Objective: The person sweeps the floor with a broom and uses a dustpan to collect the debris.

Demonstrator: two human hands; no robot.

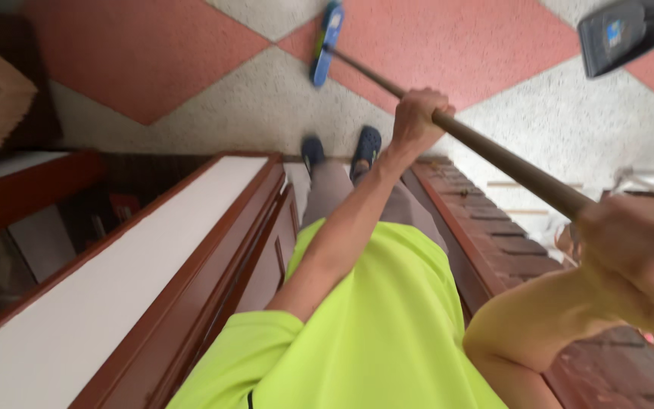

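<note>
My left hand point(418, 115) is stretched out in front of me and closed around the middle of a long brown broom handle point(501, 157). Close to the camera, my right hand point(636, 254) grips the upper end of the same handle and looks blurred. The handle slants down to a blue broom head point(327, 39) resting on the floor ahead of my feet. I wear a neon yellow shirt point(372, 318) and dark blue shoes point(365, 144).
The floor point(153, 53) has red and speckled white diamond tiles. A dark grey dustpan point(621, 34) lies at the top right. A brown wooden door frame with a white panel point(115, 288) stands on my left, a red brick ledge point(493, 227) on my right.
</note>
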